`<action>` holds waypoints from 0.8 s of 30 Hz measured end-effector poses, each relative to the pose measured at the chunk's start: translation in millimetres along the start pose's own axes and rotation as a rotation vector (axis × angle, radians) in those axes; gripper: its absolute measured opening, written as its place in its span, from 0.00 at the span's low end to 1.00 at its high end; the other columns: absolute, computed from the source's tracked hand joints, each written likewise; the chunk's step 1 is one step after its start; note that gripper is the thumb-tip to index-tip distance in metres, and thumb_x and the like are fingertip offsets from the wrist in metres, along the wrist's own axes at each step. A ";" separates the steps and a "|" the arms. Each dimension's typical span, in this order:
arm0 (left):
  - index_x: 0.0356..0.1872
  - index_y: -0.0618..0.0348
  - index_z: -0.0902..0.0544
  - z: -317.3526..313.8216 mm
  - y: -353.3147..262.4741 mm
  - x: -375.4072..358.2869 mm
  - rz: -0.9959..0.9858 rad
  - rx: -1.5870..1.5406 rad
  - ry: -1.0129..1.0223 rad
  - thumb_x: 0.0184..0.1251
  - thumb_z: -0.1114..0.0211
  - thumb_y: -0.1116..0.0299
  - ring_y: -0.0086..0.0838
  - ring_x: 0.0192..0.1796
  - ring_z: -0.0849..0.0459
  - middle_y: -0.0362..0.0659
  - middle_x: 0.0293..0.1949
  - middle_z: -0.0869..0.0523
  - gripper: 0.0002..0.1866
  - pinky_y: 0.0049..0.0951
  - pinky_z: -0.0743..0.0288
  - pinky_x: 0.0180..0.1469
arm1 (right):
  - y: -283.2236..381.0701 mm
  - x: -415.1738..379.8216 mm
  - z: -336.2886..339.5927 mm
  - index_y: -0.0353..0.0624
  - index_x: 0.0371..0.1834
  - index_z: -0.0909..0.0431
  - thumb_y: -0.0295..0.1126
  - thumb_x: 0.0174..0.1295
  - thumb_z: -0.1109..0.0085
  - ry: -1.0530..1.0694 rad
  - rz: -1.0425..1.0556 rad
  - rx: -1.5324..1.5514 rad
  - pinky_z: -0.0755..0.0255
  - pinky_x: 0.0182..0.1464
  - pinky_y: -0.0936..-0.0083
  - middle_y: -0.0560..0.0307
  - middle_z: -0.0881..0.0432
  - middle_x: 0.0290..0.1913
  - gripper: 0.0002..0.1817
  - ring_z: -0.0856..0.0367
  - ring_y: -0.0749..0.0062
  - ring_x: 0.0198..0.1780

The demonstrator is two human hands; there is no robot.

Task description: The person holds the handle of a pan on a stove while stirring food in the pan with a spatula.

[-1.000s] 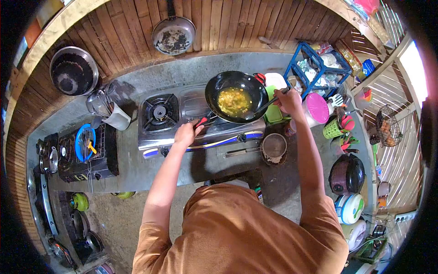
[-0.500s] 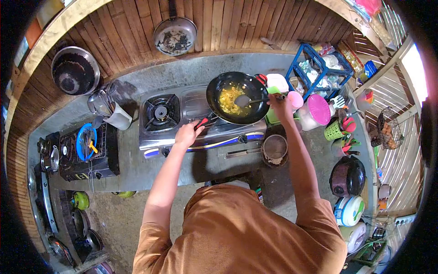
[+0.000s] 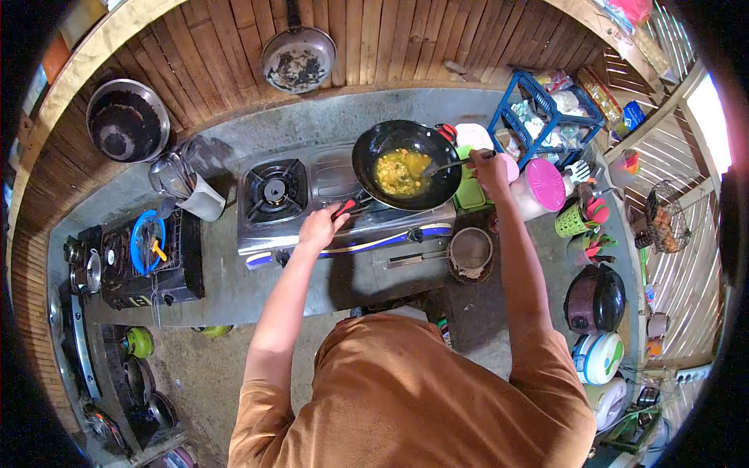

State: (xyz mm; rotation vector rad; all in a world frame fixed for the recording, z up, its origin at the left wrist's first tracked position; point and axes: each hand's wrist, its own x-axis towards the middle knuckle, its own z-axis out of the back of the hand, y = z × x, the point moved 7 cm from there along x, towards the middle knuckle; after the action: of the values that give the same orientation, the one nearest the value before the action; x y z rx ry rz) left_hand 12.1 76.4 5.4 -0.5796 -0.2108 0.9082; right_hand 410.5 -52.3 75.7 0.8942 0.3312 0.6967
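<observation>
A black wok (image 3: 378, 144) sits over the right side of the gas stove (image 3: 328, 226). Yellow food (image 3: 401, 172) lies in oily liquid at its middle. My left hand (image 3: 320, 227) is closed round the red and black wok handle (image 3: 347, 207). On the other side, my right hand (image 3: 489, 171) grips the end of a dark spatula (image 3: 449, 165), whose blade rests inside the wok, to the right of the food.
A strainer (image 3: 470, 251) lies on the counter before the stove. Right of the wok are green containers (image 3: 470, 193), a pink-lidded tub (image 3: 544, 186) and a blue rack (image 3: 538, 97). The left burner (image 3: 275, 190) has no pan. A cup of utensils (image 3: 204, 200) stands left.
My right hand has shifted slightly right and up with the spatula, whose blade has moved right from the food. The food looks more gathered. My left hand stays on the handle.
</observation>
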 end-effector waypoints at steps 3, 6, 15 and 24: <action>0.58 0.48 0.20 -2.5 3.1 1.4 -0.003 0.002 -0.006 0.67 0.40 0.47 0.52 0.48 0.17 0.55 0.45 0.14 0.24 0.47 0.23 0.52 | -13.5 4.8 -25.7 0.43 0.35 0.17 0.44 0.64 0.41 0.028 0.009 0.208 0.34 0.18 0.80 0.60 0.15 0.26 0.15 0.23 0.81 0.20; 0.58 0.48 0.20 -6.4 6.9 3.1 -0.024 -0.001 -0.030 0.67 0.41 0.46 0.53 0.47 0.16 0.55 0.44 0.14 0.25 0.47 0.23 0.52 | -18.2 4.5 -44.6 0.41 0.40 0.17 0.39 0.65 0.41 0.115 0.054 0.360 0.32 0.21 0.81 0.60 0.15 0.30 0.12 0.20 0.78 0.26; 0.57 0.49 0.19 -1.3 2.7 1.8 0.006 0.005 0.008 0.67 0.41 0.46 0.52 0.47 0.16 0.56 0.44 0.14 0.25 0.48 0.23 0.52 | 86.7 -97.4 -19.2 0.45 0.53 0.18 0.36 0.61 0.36 0.141 0.724 -0.220 0.23 0.47 0.63 0.47 0.14 0.43 0.18 0.14 0.56 0.42; 0.56 0.51 0.19 -5.3 6.5 3.5 -0.062 -0.014 -0.053 0.67 0.40 0.47 0.52 0.49 0.17 0.54 0.46 0.15 0.24 0.47 0.23 0.52 | 89.7 -171.7 -7.6 0.48 0.45 0.16 0.32 0.55 0.36 0.373 1.000 -0.713 0.23 0.40 0.66 0.56 0.16 0.35 0.13 0.18 0.61 0.36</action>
State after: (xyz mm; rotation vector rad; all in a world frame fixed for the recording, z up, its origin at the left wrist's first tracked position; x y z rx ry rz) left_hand 12.0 80.2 -2.9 -0.5594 -0.2817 0.8635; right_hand 243.0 -125.6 140.1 0.1775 -0.0827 1.7798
